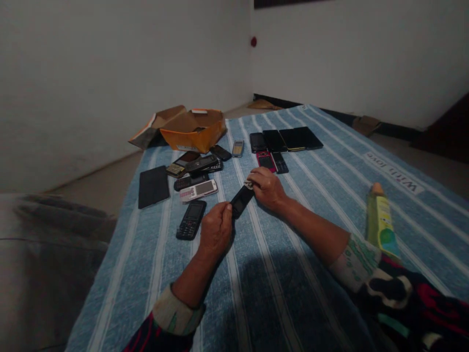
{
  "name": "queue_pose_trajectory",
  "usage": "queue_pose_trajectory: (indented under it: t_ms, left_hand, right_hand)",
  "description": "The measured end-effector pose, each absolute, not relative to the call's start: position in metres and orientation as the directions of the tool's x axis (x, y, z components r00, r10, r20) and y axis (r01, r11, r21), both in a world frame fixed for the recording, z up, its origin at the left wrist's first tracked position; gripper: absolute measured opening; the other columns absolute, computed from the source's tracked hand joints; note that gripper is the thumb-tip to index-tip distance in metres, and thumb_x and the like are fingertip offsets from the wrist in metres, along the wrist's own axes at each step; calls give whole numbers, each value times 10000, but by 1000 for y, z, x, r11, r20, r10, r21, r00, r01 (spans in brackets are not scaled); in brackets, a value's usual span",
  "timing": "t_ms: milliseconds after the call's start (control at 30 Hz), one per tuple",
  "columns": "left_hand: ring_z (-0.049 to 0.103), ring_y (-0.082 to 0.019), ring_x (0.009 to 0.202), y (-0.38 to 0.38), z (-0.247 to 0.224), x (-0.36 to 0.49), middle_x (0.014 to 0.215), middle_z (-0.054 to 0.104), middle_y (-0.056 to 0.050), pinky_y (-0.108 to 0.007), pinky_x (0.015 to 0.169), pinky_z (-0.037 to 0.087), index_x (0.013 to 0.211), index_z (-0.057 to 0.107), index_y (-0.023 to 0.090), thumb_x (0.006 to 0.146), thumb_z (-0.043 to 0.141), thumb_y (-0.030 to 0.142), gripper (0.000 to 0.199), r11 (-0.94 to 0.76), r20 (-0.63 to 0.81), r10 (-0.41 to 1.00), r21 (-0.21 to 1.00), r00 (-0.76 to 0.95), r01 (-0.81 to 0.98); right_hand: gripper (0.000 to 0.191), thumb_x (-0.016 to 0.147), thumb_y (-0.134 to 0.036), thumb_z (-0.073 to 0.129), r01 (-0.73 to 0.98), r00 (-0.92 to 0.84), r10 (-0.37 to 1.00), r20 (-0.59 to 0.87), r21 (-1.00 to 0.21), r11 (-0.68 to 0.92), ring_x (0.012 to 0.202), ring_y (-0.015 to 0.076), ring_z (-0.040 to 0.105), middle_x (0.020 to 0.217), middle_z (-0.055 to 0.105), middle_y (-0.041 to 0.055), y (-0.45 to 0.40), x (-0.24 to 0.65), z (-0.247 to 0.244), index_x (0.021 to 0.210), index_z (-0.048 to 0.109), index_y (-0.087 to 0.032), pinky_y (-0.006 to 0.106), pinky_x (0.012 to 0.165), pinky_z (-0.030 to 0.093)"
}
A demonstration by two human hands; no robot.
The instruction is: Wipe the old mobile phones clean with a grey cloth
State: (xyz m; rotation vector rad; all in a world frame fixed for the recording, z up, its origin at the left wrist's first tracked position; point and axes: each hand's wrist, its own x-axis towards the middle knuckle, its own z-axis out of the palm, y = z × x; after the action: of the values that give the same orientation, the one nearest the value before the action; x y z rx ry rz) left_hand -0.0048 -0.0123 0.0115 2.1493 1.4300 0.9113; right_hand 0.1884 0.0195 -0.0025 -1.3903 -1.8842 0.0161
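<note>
In the head view, my left hand (217,226) is closed on the lower end of a black mobile phone (242,200), thumb on top. At the phone's far end, my right hand (267,188) pinches a small crumpled pale cloth (249,184) against it. A black keypad phone (191,220) lies just left of my left hand. Beyond it are a white and pink phone (200,190) and several dark phones (201,164) in a loose pile. Past my right hand, a red phone (266,161) and a black keypad phone (280,163) lie side by side.
An open orange cardboard box (198,137) stands at the far left. Several dark phones or tablets (300,138) are lined up at the back right. A black tablet (154,187) lies near the left edge. A yellow-green bottle (382,222) rests on the striped blue cloth (322,195) at right.
</note>
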Motion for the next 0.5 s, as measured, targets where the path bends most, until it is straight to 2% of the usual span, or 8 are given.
queue_pose_trajectory:
  t_ms: [200, 500]
  left_hand:
    - [636, -225, 849, -7, 4, -9, 850, 668, -75, -358, 810, 502, 858, 625, 190, 891, 382, 267, 257, -451, 358, 888, 565, 287, 691]
    - [642, -248, 951, -5, -3, -11, 958, 686, -110, -406, 917, 504, 914, 639, 174, 886, 407, 241, 243, -480, 392, 871, 556, 295, 678]
  right_hand:
    - [248, 867, -48, 447, 786, -280, 782, 556, -335, 520, 989, 235, 490, 983, 599, 107, 12, 168, -7, 882, 659, -175, 358, 853, 435]
    - [232, 876, -53, 445, 834, -269, 797, 540, -284, 474, 950, 236, 478, 952, 592, 105, 7, 170, -7, 861, 644, -173, 346, 823, 422]
